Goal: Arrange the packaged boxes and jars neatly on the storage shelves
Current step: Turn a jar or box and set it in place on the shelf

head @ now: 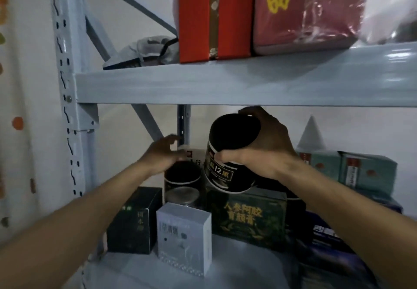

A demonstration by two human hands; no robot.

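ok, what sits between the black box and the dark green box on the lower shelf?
Head view: a pale grey box in front, with a silver-lidded jar behind it.

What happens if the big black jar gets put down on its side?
It would probably roll, because the black jar is round. It looks stiff: the right hand grips around its top and nothing dents. It is tilted now, so set on the green box like that, it might tip.
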